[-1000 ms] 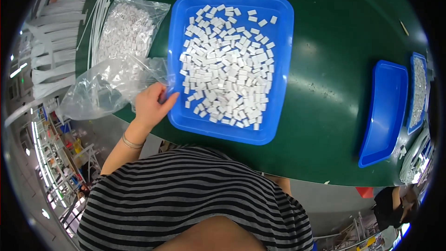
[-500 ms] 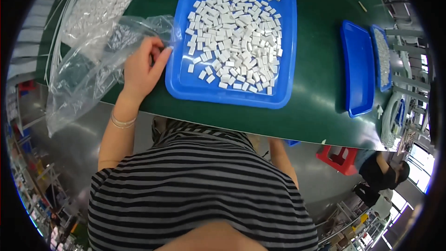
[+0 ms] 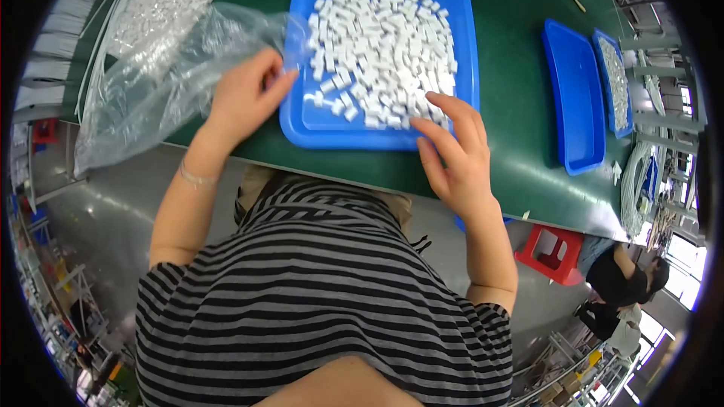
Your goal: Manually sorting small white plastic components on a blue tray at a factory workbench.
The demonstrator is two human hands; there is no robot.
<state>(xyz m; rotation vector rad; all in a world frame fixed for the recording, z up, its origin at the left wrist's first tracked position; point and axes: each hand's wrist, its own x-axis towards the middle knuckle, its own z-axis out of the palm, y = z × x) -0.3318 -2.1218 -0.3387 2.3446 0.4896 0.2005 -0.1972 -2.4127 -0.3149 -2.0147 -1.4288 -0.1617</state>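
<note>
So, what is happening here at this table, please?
A person in a striped shirt leans over a green table. The left hand rests at the left rim of a blue tray and touches a clear plastic bag. The right hand lies on the tray's near edge, fingers among the small white parts that fill it. Two more blue trays sit further right, one of them holding similar white pieces.

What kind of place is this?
Probably a factory workbench: a long green table, a blue plastic tray full of small white plastic parts, and a clear plastic bag by the left hand.
</note>
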